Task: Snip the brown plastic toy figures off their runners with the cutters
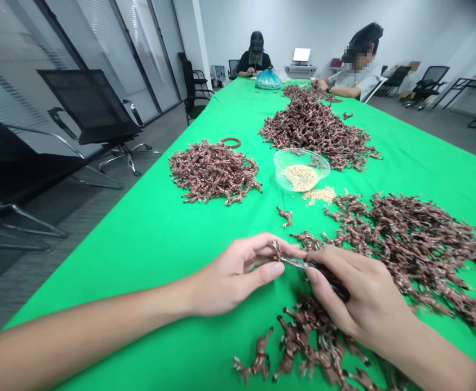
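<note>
Between the thumb and fingers of my left hand (242, 271) is a small brown horse figurine (277, 251). My right hand (354, 288) is closed round the dark handle of a pair of pliers (331, 279). Their slim metal jaws reach left to the figurine and seem to touch it; the exact contact is too small to make out. Just beyond my hands lies a single brown figurine (285, 216). More loose figurines (303, 339) are spread below my right hand, partly hidden by it.
A clear plastic bowl (281, 176) holds small golden pieces, with some spilled pieces (321, 194) beside it. Figurine heaps lie left (215, 172), behind (315, 127) and right (417, 239) on the green cloth (140, 260). Two people sit at the far end near a blue bag (268, 79).
</note>
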{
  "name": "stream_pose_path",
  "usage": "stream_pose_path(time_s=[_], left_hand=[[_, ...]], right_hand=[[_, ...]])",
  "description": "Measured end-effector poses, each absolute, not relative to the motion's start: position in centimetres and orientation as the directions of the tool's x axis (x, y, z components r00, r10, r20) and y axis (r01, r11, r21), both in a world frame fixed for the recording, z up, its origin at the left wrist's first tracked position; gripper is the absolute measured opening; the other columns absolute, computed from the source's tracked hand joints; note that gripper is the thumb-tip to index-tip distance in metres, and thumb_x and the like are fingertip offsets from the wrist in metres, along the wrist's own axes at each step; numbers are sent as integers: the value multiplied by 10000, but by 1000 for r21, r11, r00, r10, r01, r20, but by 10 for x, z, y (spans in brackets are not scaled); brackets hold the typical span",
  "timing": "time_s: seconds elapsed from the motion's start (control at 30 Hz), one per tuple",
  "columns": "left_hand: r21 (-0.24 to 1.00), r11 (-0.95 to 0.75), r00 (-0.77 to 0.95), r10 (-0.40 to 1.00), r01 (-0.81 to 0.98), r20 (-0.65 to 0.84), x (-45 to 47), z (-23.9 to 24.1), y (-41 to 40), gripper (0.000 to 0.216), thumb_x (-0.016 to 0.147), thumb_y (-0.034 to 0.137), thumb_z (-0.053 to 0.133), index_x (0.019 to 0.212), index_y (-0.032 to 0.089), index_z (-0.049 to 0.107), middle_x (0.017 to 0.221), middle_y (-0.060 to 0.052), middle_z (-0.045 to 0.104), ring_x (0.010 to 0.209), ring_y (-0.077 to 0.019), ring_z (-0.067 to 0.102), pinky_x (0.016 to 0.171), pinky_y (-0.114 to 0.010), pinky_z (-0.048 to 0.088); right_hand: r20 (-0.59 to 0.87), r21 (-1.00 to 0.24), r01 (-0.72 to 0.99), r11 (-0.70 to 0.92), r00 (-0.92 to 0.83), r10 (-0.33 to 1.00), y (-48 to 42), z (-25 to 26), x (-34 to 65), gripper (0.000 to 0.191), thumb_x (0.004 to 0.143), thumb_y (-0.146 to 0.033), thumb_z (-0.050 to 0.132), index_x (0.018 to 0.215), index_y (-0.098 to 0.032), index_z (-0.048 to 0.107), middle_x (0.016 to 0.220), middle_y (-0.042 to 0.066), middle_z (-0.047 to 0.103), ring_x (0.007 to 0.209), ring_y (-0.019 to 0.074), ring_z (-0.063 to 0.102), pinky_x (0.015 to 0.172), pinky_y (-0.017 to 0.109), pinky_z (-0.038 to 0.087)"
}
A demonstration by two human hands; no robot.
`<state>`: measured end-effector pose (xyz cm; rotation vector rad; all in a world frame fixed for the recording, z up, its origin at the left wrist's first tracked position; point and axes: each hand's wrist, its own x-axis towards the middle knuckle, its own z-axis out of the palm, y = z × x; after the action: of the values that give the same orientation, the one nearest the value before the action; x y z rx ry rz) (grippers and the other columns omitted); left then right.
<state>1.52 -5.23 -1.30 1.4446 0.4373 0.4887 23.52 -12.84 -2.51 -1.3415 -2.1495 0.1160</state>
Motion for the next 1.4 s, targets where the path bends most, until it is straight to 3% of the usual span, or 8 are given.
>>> stream_pose_path(time_s=[0.27,0.57,0.67,0.77,0.9,1.1,1.3,1.4], left_hand=[[993,78,716,698,-91,11,17,-20,-50,115,925,226,631,1001,140,642,1251,-116,676,1212,-227,604,1075,-375,450],[999,-47,576,817,5,36,17,-25,-47,210,845,307,722,966,136,716,1040,-100,750,994,-222,689,924,-359,537],[955,-261,502,850,137,160,14,-14,-29,206,843,342,716,932,159,747,971,-79,761,920,-217,694,888,-364,539],[816,-502,353,847,286,397,7,6,16,223,839,376,707,927,180,764,987,-68,761,935,-225,683,910,-375,515],[691,-536,136,827,485,546,-6,30,96,325,791,437,719,913,139,766,925,-88,756,854,-236,671,825,-372,517],[565,-391,222,912,727,346,-26,38,157,390,675,491,780,893,168,775,953,-98,745,921,-278,642,905,-406,461],[387,-516,227,777,764,587,-5,39,117,374,782,417,699,1047,153,698,1161,-126,672,1158,-305,544,1026,-448,392],[323,-706,447,670,630,593,23,28,75,230,856,300,619,1038,174,678,1095,-86,682,1127,-265,546,1031,-438,387]], right_hand=[[480,-438,772,461,-233,846,-124,-20,235,122,956,-236,509,950,-180,617,717,-2,595,590,116,546,554,266,420],[531,-483,766,425,-131,837,-117,-16,244,135,950,-235,521,882,-192,629,701,-7,625,581,109,574,558,247,444],[537,-498,762,414,-103,837,-116,-16,246,152,953,-250,519,872,-186,630,701,-10,624,585,103,571,564,241,440],[534,-502,769,395,-84,841,-114,-17,248,189,958,-277,513,848,-178,630,670,-16,607,562,101,554,552,245,423],[525,-509,770,385,-76,848,-111,-19,250,219,963,-295,505,831,-173,630,667,-8,614,564,112,559,561,259,417],[521,-529,754,390,-75,850,-111,-17,251,241,965,-307,486,810,-175,613,651,-4,600,561,121,548,562,263,409],[547,-534,751,389,-45,836,-112,-13,252,226,964,-299,481,834,-176,620,686,7,611,594,127,557,581,265,412],[552,-547,748,375,-14,834,-110,-13,254,229,961,-294,484,823,-173,621,665,-1,594,580,123,544,579,265,406]])
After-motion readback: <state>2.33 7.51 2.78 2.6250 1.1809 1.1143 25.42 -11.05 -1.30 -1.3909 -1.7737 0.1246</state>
